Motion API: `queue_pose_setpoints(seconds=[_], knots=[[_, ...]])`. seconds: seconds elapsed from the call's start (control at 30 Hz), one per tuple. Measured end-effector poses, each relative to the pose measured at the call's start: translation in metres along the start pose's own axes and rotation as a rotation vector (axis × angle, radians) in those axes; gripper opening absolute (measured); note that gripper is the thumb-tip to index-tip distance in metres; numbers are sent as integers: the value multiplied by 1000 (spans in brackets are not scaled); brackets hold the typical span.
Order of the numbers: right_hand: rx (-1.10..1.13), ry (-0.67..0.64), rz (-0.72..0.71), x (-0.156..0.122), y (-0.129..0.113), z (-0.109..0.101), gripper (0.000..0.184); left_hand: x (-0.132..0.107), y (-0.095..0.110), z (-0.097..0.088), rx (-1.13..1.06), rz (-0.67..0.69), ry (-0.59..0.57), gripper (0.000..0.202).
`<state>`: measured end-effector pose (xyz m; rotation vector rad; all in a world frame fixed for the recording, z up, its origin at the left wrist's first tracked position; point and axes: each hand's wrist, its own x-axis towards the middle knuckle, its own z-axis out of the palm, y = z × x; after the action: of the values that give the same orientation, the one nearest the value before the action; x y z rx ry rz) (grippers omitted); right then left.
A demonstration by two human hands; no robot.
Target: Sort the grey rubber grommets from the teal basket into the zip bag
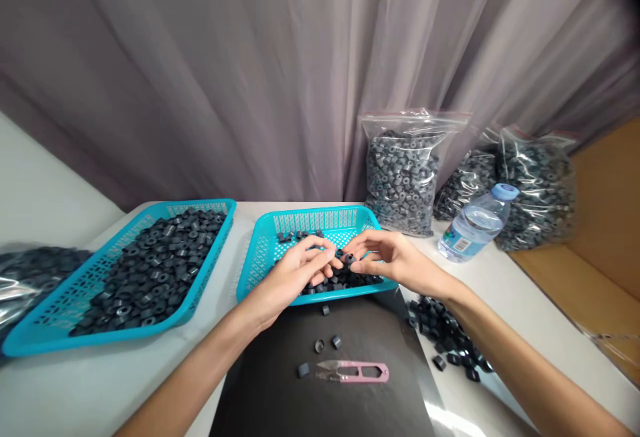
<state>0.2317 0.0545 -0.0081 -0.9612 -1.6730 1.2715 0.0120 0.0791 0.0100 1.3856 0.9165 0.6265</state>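
Note:
My right hand (387,257) is over the middle blue basket (270,217), its fingertips pinching a small black plastic cap (351,259) with a round end. Close beside it, my left hand (305,265) is closed with the thumb against the curled fingers; whatever is in it, if anything, is hidden. Beneath both hands, many black caps (345,281) are heaped along the basket's near side, partly covered by the fingers. Some others (300,235) lie at its far side.
Pink thread snips (357,371) and loose caps (336,341) lie on a dark mat (280,397). A fuller blue basket (213,290) stands left. At right are a cap pile (445,333), water bottle (475,223), filled zip bags (403,177) and a cardboard box (607,203).

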Motion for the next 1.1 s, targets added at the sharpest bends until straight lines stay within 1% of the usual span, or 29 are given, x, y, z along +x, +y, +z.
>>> queue_pose_setpoints(seconds=[0.07,0.13,0.23,0.33,0.4,0.53,0.63,0.73,0.87,1.0,1.1], knots=[[3,14,-42,0,3,0,28,-1,-4,0,-34,-11,-21,22],[-15,29,-62,0,4,0,25,-1,-8,0,-128,-38,-10,24],[-79,46,-73,-2,3,-1,19,-1,-10,-2,-296,-106,2,33],[-144,70,-110,-3,2,-1,16,-2,-9,-5,-371,-171,-12,41],[-172,83,-124,-3,2,0,15,-4,-8,-5,-381,-159,-24,37],[-234,87,-145,-4,4,1,16,-10,-7,-4,-382,-112,-11,25],[-352,94,-170,-5,4,1,19,-12,-6,-2,-415,-116,-29,24],[-445,113,-193,-6,4,4,18,-12,-7,-1,-442,-106,-42,26],[-399,138,-182,-8,1,13,24,-11,-8,0,-386,-93,-19,23],[-448,165,-215,-11,-4,24,30,-10,-8,3,-164,-77,-6,18],[-491,173,-233,-14,-6,30,32,-8,-9,5,-32,6,26,16]])
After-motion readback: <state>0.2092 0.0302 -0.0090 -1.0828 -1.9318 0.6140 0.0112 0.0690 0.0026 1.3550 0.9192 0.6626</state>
